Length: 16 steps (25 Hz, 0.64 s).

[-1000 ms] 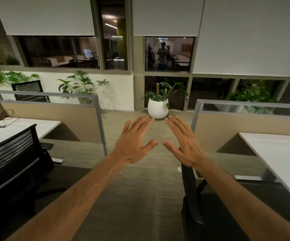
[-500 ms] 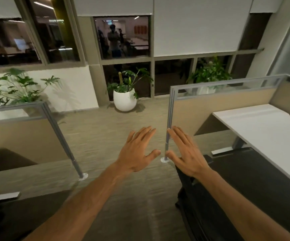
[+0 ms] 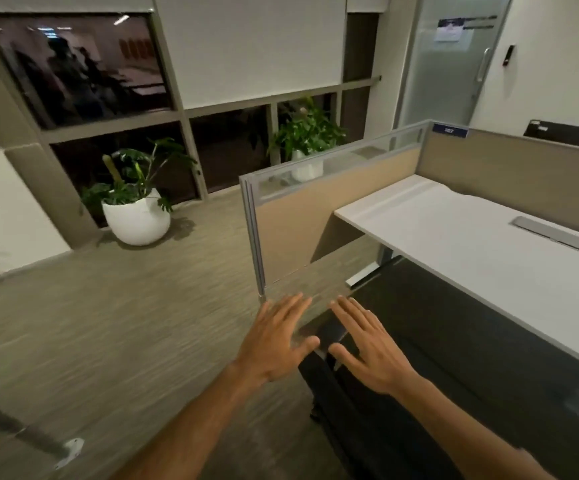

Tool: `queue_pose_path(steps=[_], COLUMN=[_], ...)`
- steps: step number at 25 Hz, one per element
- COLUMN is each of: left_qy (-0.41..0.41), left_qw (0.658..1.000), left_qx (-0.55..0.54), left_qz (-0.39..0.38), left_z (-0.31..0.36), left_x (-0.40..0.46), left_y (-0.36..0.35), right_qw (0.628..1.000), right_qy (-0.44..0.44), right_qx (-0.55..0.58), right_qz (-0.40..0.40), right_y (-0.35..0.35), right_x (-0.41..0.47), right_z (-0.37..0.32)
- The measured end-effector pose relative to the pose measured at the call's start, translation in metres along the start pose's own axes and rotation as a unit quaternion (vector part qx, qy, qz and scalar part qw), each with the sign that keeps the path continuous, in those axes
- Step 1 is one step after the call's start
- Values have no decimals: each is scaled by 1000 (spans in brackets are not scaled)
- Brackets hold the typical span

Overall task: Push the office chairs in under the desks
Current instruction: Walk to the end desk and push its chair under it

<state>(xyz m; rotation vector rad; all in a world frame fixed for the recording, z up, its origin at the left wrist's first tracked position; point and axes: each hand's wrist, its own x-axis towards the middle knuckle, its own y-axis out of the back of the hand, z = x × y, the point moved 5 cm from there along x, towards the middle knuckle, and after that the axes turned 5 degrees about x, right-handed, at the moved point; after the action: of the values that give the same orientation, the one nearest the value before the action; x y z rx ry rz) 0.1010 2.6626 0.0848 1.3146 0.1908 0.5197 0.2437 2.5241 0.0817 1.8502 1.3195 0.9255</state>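
Below flat, empty hands: left grip [image 3: 274,344], right grip [image 3: 371,348], black chair [image 3: 367,410] beside desk [image 3: 471,244].

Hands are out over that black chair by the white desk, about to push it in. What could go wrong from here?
Both the left hand and right hand are open and flat, gripping nothing, so they may slip off the black chair. The chair sits close to the partition's end post and could clip it. It may also bump the white desk edge.

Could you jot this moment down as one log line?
step: reaching | left hand: open, empty | right hand: open, empty | target: black office chair | beside: white rectangular desk
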Motion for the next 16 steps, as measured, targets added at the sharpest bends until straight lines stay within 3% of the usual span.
queue_pose_path(steps=[7, 10, 16], left_qy=[-149, -233, -285], left_qw=[984, 961, 922], left_qx=[-15, -26, -20], left_qz=[-98, -148, -261], left_z=[-8, -14, -32], left_x=[74, 83, 62], left_y=[-67, -109, -174], right_qw=[985, 953, 903], right_qy=[-174, -290, -422], right_qx=[5, 32, 47], right_qz=[16, 81, 66], right_y=[-39, -66, -120], right_x=[-26, -53, -104], right_z=[55, 62, 47])
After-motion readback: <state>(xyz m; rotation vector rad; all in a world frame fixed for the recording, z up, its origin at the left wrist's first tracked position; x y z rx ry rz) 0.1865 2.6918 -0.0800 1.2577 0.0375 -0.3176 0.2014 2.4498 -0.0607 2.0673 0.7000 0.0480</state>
